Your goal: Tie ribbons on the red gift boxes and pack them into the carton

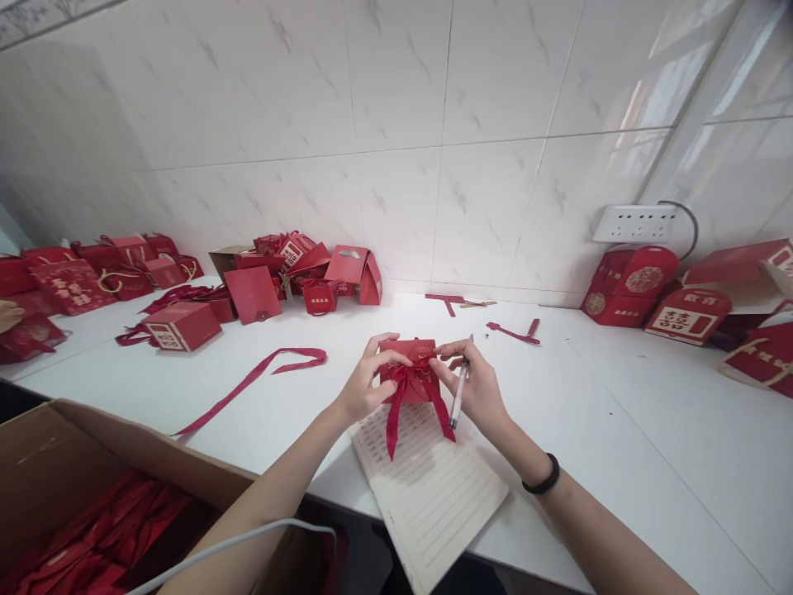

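A small red gift box (396,392) with a dark red ribbon bow (412,376) on its front stands between my hands; two ribbon tails hang down from the knot. My left hand (368,380) grips the box's left side, its fingertips at the bow. On the other side, my right hand (474,384) pinches the bow's right part near the box's upper corner. A clear-barrelled pen (459,395) is tucked among the right hand's fingers, pointing down. Beneath the box lies a lined notebook (439,487) with handwriting near its top, reaching over the table's front edge.
A loose ribbon (248,380) lies left. Red boxes (254,293) are piled against the wall, more (687,314) at the right under a power strip (635,223). A cardboard carton (142,442) holding red pieces is front left. Another person's hand (9,316) shows far left.
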The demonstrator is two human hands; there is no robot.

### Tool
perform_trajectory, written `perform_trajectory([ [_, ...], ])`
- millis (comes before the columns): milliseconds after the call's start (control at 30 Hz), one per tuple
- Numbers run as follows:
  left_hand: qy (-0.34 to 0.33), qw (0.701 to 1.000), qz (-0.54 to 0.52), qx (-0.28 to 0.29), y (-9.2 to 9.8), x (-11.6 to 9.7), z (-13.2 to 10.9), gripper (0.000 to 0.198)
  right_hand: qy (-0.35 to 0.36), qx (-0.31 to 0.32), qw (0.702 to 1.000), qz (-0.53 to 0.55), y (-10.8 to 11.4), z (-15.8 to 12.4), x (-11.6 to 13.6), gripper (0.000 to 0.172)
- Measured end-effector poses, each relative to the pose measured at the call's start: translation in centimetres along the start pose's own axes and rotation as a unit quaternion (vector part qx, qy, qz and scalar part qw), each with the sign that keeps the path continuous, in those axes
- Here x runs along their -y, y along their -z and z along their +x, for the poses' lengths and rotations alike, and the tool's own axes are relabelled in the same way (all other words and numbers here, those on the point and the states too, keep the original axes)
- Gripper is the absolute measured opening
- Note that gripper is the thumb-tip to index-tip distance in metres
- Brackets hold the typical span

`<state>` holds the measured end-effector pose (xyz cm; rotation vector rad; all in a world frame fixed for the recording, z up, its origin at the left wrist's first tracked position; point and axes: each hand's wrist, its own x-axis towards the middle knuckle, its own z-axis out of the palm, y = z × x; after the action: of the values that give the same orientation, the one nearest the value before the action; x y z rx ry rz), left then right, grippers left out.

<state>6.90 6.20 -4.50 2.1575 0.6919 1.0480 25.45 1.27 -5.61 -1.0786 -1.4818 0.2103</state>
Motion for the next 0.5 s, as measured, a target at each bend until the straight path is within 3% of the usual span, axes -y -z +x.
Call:
perform_trajectory([
  [133,-0.006,1.000,0.010,-0.013,0.0,0.0,-0.1,0.031,-0.101,0.012,0.990,0.093,-0.1,0.2,-0.1,0.031],
  [267,0.012,0.998,0.016,-0.067,-0.5,-0.1,0.0,0.014,-0.131,-0.006,0.985,0.115,-0.1,0.0,-0.5,0.039],
  [500,0.053,0.989,-0.043,-0.131,-0.9,0.2,0.1,0.015,-0.156,0.012,0.977,0.144,-0.2,-0.2,-0.3,0.044],
])
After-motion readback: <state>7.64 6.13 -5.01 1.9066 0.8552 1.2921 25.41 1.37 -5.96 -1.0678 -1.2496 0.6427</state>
